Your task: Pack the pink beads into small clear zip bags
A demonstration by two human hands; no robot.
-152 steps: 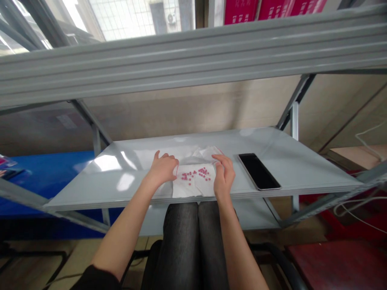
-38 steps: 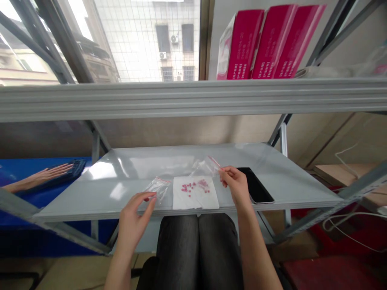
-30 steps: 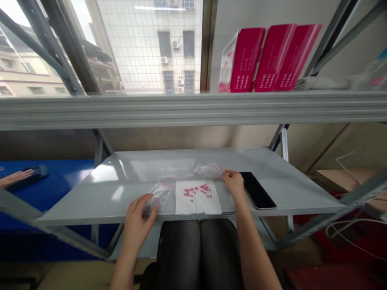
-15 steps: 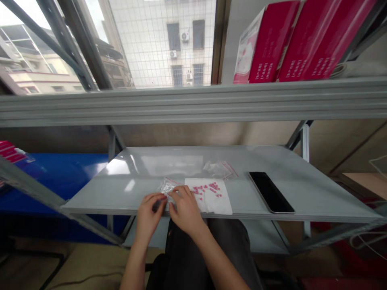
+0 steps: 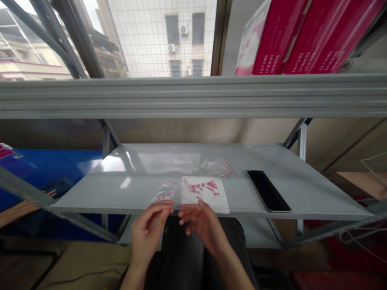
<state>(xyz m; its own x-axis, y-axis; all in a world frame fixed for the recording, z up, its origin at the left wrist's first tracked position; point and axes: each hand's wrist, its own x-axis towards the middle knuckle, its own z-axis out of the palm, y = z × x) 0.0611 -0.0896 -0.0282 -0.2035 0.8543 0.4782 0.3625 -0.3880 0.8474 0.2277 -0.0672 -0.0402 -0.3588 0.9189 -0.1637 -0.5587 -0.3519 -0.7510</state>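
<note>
My left hand [image 5: 151, 225] is at the shelf's front edge, thumb and forefinger pinched together. What lies between those fingertips, if anything, is too small to make out. Just beyond them a clear zip bag [image 5: 165, 192] with a pink seal line lies flat, small pink pieces showing inside. My right hand [image 5: 203, 225] hovers at the edge with fingers loosely curled and apart, holding nothing visible. Past its fingertips lies a white paper sheet [image 5: 222, 203], with several small round pink pieces [image 5: 211, 185] scattered on it.
Behind the paper lies another clear zip bag [image 5: 218, 167]. A dark phone [image 5: 267, 190] rests to the right on the grey shelf [image 5: 314, 189]. A metal beam [image 5: 193, 96] crosses above, with red boxes [image 5: 281, 36] over it. Another person's hand [image 5: 30, 207] shows at far left.
My hands have drawn back toward me from the zip bag and moved apart; the right has lifted off and opened. The bag now shows more fully. Another person's hand has appeared at left.
</note>
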